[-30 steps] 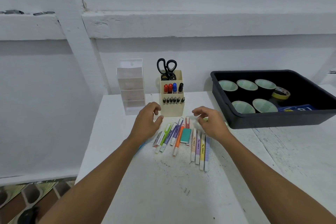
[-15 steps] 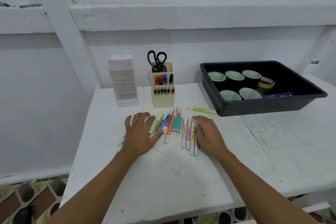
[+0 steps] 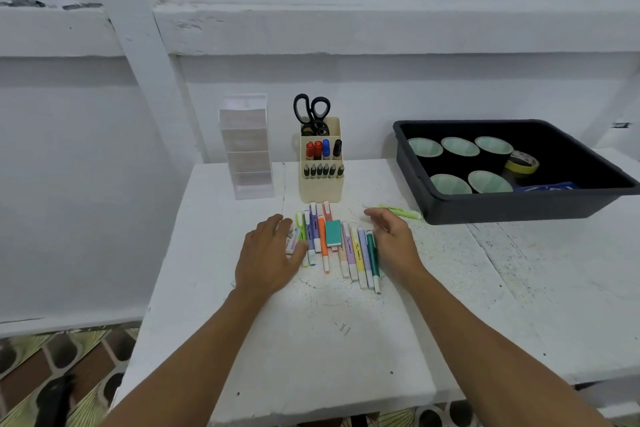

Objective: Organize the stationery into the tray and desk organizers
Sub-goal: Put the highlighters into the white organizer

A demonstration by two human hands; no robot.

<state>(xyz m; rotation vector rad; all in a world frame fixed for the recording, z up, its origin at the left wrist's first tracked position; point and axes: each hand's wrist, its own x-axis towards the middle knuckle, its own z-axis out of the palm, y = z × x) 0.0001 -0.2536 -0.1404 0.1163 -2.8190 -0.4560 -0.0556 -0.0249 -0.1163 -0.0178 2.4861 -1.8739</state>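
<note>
A row of several coloured pens and highlighters [image 3: 349, 253] lies on the white table [image 3: 311, 340], with a teal eraser [image 3: 333, 233] on top of them. My left hand [image 3: 268, 255] lies flat at the row's left end, its fingers over the leftmost pens. My right hand [image 3: 393, 239] stands on its edge against the row's right side, beside a dark green pen [image 3: 372, 255], fingers relaxed. A lone green highlighter [image 3: 401, 211] lies behind it. Behind the row stand a beige organizer [image 3: 321, 166] with scissors and markers, and a clear tiered organizer [image 3: 247, 149]. The black tray [image 3: 519, 208] is at right.
The black tray holds several pale green cups [image 3: 459, 146], a yellow tape roll [image 3: 522, 163] and a blue item [image 3: 547, 187]. A white wall runs right behind the table. The table's left edge drops to a patterned floor [image 3: 52, 374].
Both hands came down beside the pens and pushed them together. The right hand has turned from flat onto its edge, and the dark green pen now shows beside it.
</note>
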